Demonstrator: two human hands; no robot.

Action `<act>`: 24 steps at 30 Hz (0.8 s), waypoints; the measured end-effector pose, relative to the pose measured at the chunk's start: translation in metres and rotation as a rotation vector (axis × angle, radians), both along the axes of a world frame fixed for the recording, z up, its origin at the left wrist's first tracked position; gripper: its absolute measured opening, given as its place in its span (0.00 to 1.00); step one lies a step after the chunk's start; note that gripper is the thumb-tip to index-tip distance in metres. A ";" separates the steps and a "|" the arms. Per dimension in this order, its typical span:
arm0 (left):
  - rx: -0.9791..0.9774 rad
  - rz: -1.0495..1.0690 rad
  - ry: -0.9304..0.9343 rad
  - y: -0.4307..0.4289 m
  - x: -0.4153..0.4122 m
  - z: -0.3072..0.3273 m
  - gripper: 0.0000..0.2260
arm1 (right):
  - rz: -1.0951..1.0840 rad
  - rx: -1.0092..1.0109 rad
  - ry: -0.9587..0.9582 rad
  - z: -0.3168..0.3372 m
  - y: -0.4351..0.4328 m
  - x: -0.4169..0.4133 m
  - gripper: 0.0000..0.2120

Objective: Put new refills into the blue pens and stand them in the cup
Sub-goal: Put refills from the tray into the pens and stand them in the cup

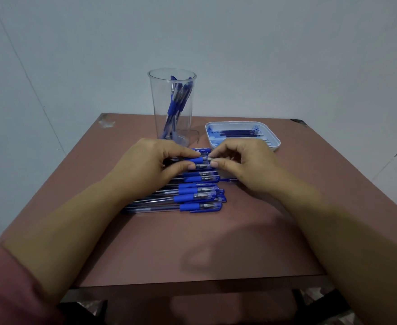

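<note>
Left hand (pixel 155 160): thumb and forefinger pinch the rubber grip of one blue pen (pixel 196 159), held just above the others.
Right hand (pixel 242 165): fingers curled, thumb and forefinger nipping the clear tip end of that same pen; the two hands sit close together, almost touching.
Where the work is: mid-table, between the cup and the person.
Row of pens (pixel 197 195): lying side by side on the table (pixel 192 242), tips to the right, just beneath the hands.
How it will handle: light, stiff plastic, I'd say; the clear barrel looks slick, so the rubber grip is the place to hold, with the other hand on the tip cone. The refill is thin and may bend if forced.
Cup (pixel 160 102): tall, clear, upright behind the hands; pens in the cup (pixel 177 102) lean against its right wall.
Tray (pixel 274 140): shallow, white, right of the cup; dark refills (pixel 238 133) lie lengthwise in it.
</note>
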State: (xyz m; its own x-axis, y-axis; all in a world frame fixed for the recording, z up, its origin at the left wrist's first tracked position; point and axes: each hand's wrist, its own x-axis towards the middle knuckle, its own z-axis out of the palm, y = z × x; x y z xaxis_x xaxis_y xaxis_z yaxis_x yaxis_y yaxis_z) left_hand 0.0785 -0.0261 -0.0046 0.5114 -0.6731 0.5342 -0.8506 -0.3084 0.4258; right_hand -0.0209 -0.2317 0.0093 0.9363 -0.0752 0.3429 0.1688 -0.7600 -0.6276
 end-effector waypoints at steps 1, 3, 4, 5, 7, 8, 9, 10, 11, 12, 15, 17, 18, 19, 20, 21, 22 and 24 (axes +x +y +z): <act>0.000 0.004 -0.002 -0.001 0.000 0.000 0.12 | -0.006 0.013 -0.017 0.000 0.000 0.000 0.06; 0.001 0.007 -0.001 -0.001 0.000 0.000 0.11 | -0.009 0.057 -0.038 0.001 0.000 -0.001 0.07; -0.001 0.007 -0.002 -0.001 0.000 0.000 0.11 | -0.005 0.084 -0.036 0.001 0.000 -0.001 0.06; -0.004 0.006 -0.005 0.000 0.000 -0.001 0.11 | -0.002 0.098 -0.023 0.001 0.000 -0.002 0.05; -0.013 -0.001 -0.010 0.000 0.000 -0.001 0.11 | 0.001 0.075 0.012 0.000 0.000 -0.002 0.03; -0.015 -0.005 -0.012 0.000 0.000 -0.002 0.11 | 0.003 0.052 0.026 0.000 0.000 -0.001 0.04; -0.015 -0.008 -0.015 0.000 0.000 -0.001 0.12 | 0.006 0.033 0.033 -0.001 0.000 -0.001 0.05; -0.015 -0.011 -0.016 0.000 0.000 -0.001 0.13 | 0.008 0.026 0.033 -0.001 0.000 0.000 0.05; -0.015 -0.011 -0.018 0.000 -0.001 -0.001 0.14 | 0.009 0.036 0.030 -0.002 0.000 0.000 0.03; -0.012 -0.010 -0.020 0.000 -0.001 0.000 0.15 | 0.009 0.062 0.026 -0.002 0.001 0.001 0.02; -0.007 -0.005 -0.029 0.001 -0.002 0.002 0.13 | 0.014 0.138 -0.009 0.000 0.001 0.000 0.06; -0.003 0.006 -0.025 0.001 -0.001 0.004 0.12 | 0.005 0.111 -0.038 0.003 -0.004 -0.002 0.10; 0.003 0.013 -0.023 0.002 -0.001 0.004 0.12 | -0.009 0.087 -0.031 0.005 -0.008 -0.003 0.12; 0.006 0.020 -0.022 0.002 0.000 0.004 0.12 | -0.024 0.053 -0.001 0.006 -0.012 -0.004 0.12; 0.008 0.025 -0.019 0.003 0.001 0.004 0.12 | -0.032 0.009 0.053 0.008 -0.017 -0.006 0.12; 0.008 0.028 -0.014 0.003 0.001 0.003 0.12 | -0.034 -0.039 0.120 0.009 -0.020 -0.008 0.11; 0.008 0.029 -0.009 0.003 0.001 0.003 0.12 | -0.031 -0.086 0.189 0.010 -0.022 -0.010 0.11; 0.007 0.031 -0.004 0.003 0.000 0.002 0.12 | -0.023 -0.173 0.293 0.012 -0.024 -0.010 0.11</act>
State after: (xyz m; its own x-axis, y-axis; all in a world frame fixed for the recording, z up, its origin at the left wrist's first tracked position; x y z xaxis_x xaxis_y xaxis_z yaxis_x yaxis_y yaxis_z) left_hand 0.0790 -0.0234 -0.0026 0.5300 -0.6607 0.5315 -0.8423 -0.3375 0.4203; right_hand -0.0314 -0.2559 0.0211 0.9957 -0.0614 0.0695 -0.0176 -0.8612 -0.5080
